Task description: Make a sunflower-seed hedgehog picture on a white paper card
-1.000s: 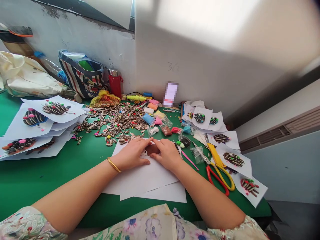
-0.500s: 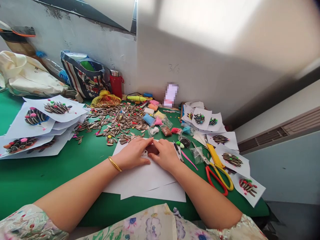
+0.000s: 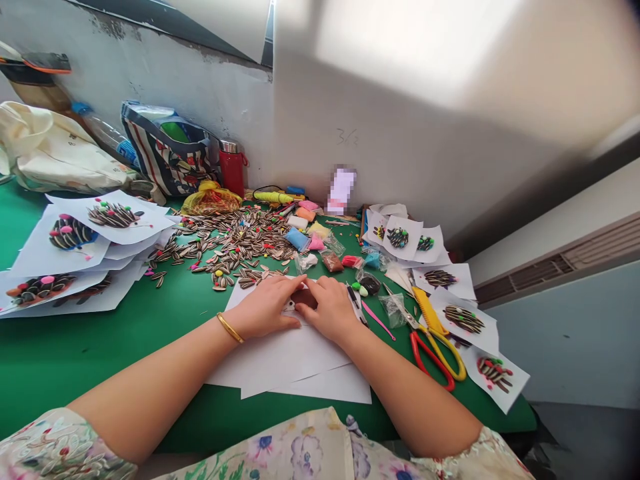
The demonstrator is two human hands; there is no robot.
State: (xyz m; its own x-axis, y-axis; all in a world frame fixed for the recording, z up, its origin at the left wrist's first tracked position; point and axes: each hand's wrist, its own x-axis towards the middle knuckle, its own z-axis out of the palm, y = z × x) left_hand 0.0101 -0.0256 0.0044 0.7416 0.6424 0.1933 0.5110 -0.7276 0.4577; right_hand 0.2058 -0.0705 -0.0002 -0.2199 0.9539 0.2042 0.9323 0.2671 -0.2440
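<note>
A flattened piece of brown clay (image 3: 306, 298) lies on white paper (image 3: 280, 360), mostly hidden by my hands. A small black-and-white dot like an eye (image 3: 291, 304) shows at its left side. My left hand (image 3: 267, 303) curves round the clay from the left, its index fingertip at the far edge and its thumb pointing right over the paper. From the right, my right hand (image 3: 330, 310) closes round the same piece, its thumb against the near part. Both sets of fingertips nearly meet at the far side. Which fingers press the clay is partly hidden.
Sunflower seeds (image 3: 240, 240) spread behind the paper, beside coloured clay packets (image 3: 299, 239). Scissors (image 3: 435, 347), a yellow cutter (image 3: 429, 311) and a pink tool (image 3: 379, 320) lie right. Seed-hedgehog pictures (image 3: 115, 215) are stacked left; more pictures (image 3: 465, 319) line the right edge.
My right thumb has shifted very slightly on the brown clay. Otherwise my hands and the things around them stay in place.
</note>
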